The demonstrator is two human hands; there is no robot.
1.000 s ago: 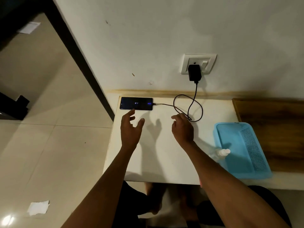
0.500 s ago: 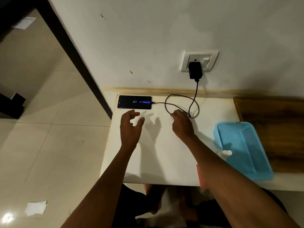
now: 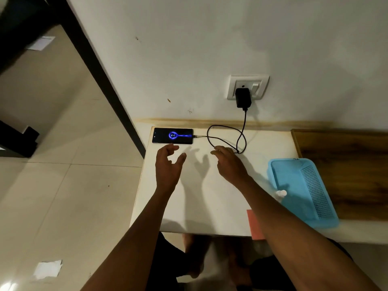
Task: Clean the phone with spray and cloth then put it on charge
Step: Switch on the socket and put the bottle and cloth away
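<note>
Blue perforated basket (image 3: 294, 185), black phone (image 3: 161, 135)

The right forearm (image 3: 279, 215) covers most of the spray bottle (image 3: 281, 194), leaving only its white cap showing against the basket (image 3: 304, 192); the same forearm hides all but a left strip of the pink cloth (image 3: 253, 224) at the near table edge; the figures on the phone (image 3: 172, 135) screen are too small to read; whether the right hand (image 3: 230, 164) touches the cable (image 3: 224, 141) loop cannot be told; the brown board (image 3: 344, 164) runs off the right edge; both arms are cut by the bottom edge; under the table (image 3: 195, 198) the feet are dim and blurred.
</note>
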